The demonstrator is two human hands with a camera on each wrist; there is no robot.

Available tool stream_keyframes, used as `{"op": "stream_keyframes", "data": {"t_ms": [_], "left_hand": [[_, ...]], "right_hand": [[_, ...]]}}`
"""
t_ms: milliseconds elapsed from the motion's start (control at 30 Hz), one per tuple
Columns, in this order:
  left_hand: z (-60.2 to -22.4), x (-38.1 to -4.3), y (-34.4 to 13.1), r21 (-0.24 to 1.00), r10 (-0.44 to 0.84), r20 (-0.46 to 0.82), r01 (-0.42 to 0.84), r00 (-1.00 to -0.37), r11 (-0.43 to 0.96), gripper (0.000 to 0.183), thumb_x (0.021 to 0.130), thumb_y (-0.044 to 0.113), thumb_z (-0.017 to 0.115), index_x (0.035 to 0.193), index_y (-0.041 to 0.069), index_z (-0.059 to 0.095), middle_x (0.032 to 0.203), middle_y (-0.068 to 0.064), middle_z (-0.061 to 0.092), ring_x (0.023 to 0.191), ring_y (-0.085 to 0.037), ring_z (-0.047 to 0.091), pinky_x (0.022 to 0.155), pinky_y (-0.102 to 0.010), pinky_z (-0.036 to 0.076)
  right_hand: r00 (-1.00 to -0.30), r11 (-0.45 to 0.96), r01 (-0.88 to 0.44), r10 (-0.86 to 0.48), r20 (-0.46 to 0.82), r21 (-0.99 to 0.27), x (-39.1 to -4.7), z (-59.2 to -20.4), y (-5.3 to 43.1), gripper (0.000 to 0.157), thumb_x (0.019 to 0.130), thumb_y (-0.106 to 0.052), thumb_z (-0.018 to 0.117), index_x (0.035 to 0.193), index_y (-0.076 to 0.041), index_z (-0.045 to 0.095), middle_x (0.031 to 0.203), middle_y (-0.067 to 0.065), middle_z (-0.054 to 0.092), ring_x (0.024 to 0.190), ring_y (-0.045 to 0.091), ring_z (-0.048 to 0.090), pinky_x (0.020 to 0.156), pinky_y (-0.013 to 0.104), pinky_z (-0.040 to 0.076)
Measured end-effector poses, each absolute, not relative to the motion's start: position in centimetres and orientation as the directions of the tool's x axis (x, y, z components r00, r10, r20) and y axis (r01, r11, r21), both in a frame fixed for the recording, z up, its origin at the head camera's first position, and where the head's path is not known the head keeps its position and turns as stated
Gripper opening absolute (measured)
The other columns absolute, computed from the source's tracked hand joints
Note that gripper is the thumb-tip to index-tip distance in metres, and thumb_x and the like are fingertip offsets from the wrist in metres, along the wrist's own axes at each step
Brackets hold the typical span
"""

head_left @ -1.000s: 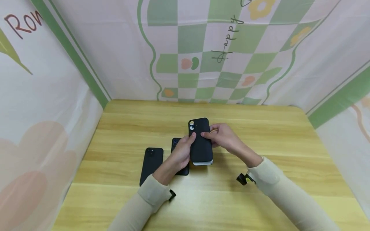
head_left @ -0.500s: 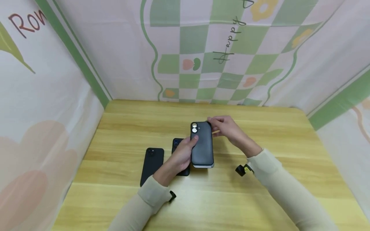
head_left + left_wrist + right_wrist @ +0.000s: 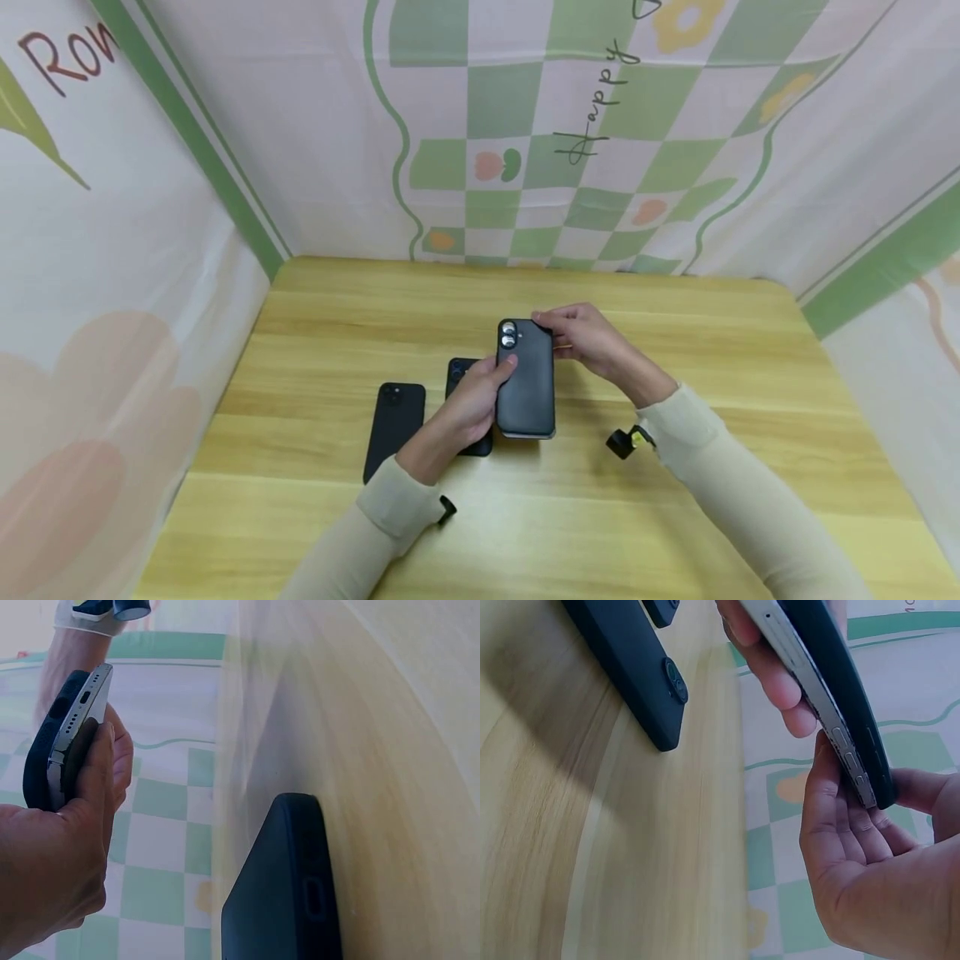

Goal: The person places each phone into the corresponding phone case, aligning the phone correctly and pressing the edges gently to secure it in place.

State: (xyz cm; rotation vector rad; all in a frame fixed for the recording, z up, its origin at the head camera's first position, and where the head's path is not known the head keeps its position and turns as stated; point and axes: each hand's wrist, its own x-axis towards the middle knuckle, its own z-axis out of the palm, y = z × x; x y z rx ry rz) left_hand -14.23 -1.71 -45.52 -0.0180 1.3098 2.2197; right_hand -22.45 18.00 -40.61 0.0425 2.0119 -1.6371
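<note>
A black phone case (image 3: 525,383) lies over the back of a silver-edged phone (image 3: 821,697), both held just above the table. Through the case's cutout, two shiny camera lenses show in the head view. My left hand (image 3: 472,396) grips the pair from the left side, thumb on the case back. At the top right corner, my right hand (image 3: 585,333) pinches case and phone, its thumb on the case and fingers beneath. In the right wrist view the phone's buttoned side stands outside the case. The left wrist view shows its port end (image 3: 81,712) uncovered too.
Two dark phones or cased phones lie on the wooden table (image 3: 712,375): one at the left (image 3: 393,425), another (image 3: 476,447) partly hidden behind my left hand. A patterned cloth (image 3: 502,108) hangs behind the table's far edge.
My right hand has shifted from the case's right side up to its top right corner. The case has slid slightly toward me, and the pale strip below it has narrowed.
</note>
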Motion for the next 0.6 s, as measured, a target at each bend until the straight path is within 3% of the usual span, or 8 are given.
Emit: {"op": "stream_keyframes", "data": {"t_ms": [167, 400, 600], "left_hand": [[-45.60, -14.24, -1.72, 0.807, 0.456, -0.290, -0.471, -0.841, -0.356, 0.047, 0.117, 0.024, 0.038, 0.157, -0.002, 0.040, 0.145, -0.020, 0.059, 0.133, -0.029, 0.060, 0.111, -0.046, 0.052], [-45.68, -14.19, -1.70, 0.814, 0.463, -0.285, -0.467, -0.839, -0.346, 0.046, 0.117, 0.021, 0.039, 0.156, -0.004, 0.041, 0.147, -0.022, 0.058, 0.135, -0.030, 0.059, 0.113, -0.048, 0.049], [-45.76, -14.24, -1.62, 0.809, 0.463, -0.284, -0.469, -0.839, -0.353, 0.046, 0.116, 0.018, 0.041, 0.158, -0.002, 0.040, 0.149, -0.019, 0.058, 0.140, -0.030, 0.055, 0.117, -0.050, 0.046]], "right_hand": [[-0.853, 0.254, 0.360, -0.301, -0.427, -0.898, -22.35, -40.62, 18.09, 0.040, 0.109, -0.021, 0.062, 0.132, 0.011, 0.066, 0.111, 0.005, 0.071, 0.079, 0.012, 0.072, 0.072, 0.027, 0.062], [-0.850, 0.249, 0.341, -0.329, -0.411, -0.906, -22.18, -40.76, 18.31, 0.039, 0.110, -0.019, 0.060, 0.133, 0.012, 0.065, 0.100, 0.001, 0.074, 0.078, 0.010, 0.071, 0.073, 0.026, 0.060], [-0.854, 0.247, 0.307, -0.354, -0.380, -0.919, -22.10, -40.81, 18.46, 0.039, 0.111, -0.014, 0.055, 0.136, 0.016, 0.061, 0.106, 0.001, 0.075, 0.083, 0.010, 0.073, 0.076, 0.025, 0.062]]}}
